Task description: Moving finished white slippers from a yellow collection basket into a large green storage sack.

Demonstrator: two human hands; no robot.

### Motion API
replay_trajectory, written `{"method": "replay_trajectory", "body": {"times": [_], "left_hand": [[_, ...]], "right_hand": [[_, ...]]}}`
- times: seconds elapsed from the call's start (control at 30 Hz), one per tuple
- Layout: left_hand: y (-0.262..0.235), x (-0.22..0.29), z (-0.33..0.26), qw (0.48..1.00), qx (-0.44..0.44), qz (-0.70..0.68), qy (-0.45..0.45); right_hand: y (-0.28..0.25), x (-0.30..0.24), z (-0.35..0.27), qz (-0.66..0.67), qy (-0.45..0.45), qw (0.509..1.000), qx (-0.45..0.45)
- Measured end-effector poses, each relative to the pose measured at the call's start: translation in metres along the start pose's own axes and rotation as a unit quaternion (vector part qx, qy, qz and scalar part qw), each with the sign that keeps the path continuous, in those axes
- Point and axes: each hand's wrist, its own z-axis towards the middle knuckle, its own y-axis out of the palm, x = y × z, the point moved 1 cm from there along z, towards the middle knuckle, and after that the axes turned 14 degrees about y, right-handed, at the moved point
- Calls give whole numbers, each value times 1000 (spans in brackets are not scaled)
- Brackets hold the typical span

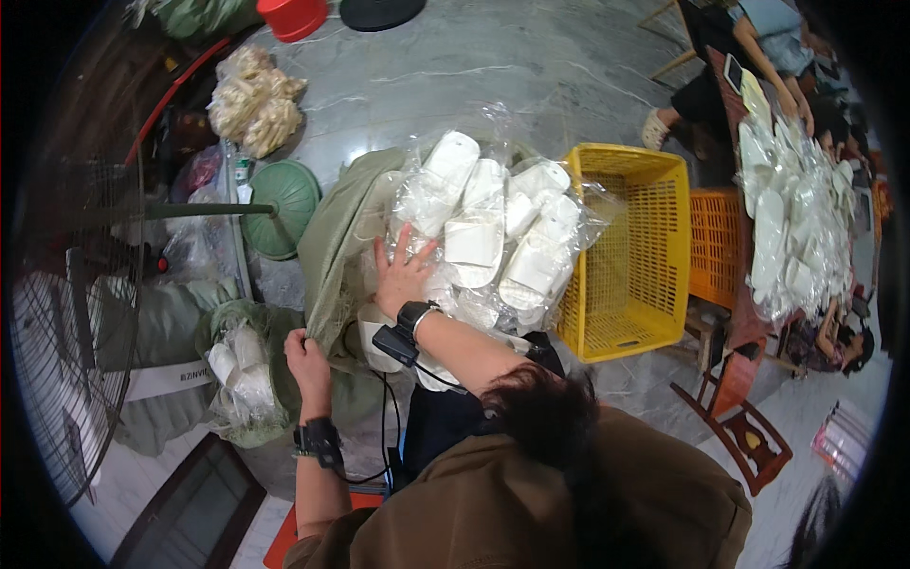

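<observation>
A large grey-green woven sack (334, 242) stands in front of me, its mouth wide open. White slippers (474, 242), wrapped in clear plastic bags, fill the top of it. My left hand (308, 358) is closed on the sack's rim at the near left. With fingers spread, my right hand (403, 275) lies flat against the left side of the bagged slippers. Both wrists wear black straps with small devices, joined to a black cable.
A yellow plastic crate (677, 247) stands right of the sack, with an orange crate (713, 237) beyond. Farther right, people sit by a table piled with bagged slippers (791, 209). Left are a smaller sack (275, 379) of slippers, a green round base (282, 237) and a fan (85, 351).
</observation>
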Motion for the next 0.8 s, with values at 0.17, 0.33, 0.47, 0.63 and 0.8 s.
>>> {"method": "replay_trajectory", "body": {"times": [0.17, 0.33, 0.47, 0.63, 0.8], "left_hand": [[22, 28, -37, 994, -81, -71, -6], [-13, 26, -33, 962, -126, 240, 21], [-29, -20, -47, 927, -92, 355, 79], [-25, -18, -127, 893, -262, -22, -365], [-23, 68, -127, 934, -129, -311, -116]], "right_hand": [[-3, 15, 5, -23, 5, 994, 109], [-5, 22, 17, 47, 18, 998, -36], [-5, 13, 20, 94, 49, 993, -61], [3, 2, 23, 10, 93, 996, 13], [-1, -4, 17, -31, 105, 994, 28]]}}
